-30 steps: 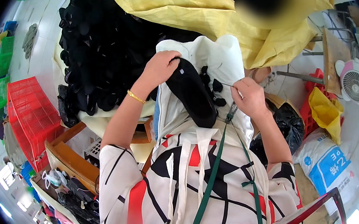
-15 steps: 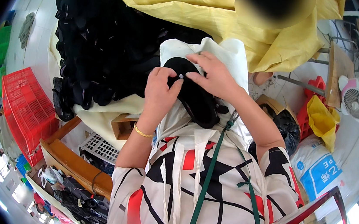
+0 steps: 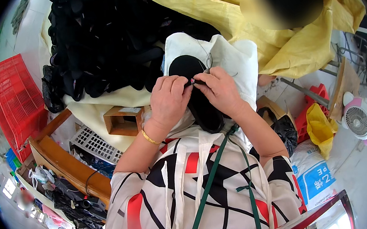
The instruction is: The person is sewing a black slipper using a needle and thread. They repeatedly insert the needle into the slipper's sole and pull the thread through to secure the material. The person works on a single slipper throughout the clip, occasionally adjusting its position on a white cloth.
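Note:
A black shoe [image 3: 205,114] lies lengthwise on my lap over a white cloth [image 3: 240,61], its rounded end [image 3: 185,64] pointing away from me. Across its middle runs a black strap with a small shiny pinkish piece [image 3: 192,81] on it. My left hand [image 3: 166,100] pinches the strap just left of that piece. From the other side my right hand [image 3: 222,91] grips the strap, thumb and forefinger close to the piece. The fingertips of both hands nearly meet. A thin dark thread [image 3: 207,54] loops over the white cloth beyond my right hand.
A heap of black shoes [image 3: 96,47] lies ahead to the left. Yellow sheeting [image 3: 275,55] spreads ahead to the right. A wooden box [image 3: 124,120], white plastic basket [image 3: 95,144] and red crate [image 3: 17,103] stand left. A fan [image 3: 358,116] and sacks stand right.
Both hands have drawn closer together over the shoe's middle, the right one moving nearer to me. The shiny piece now sits between my fingertips. The view has shifted slightly.

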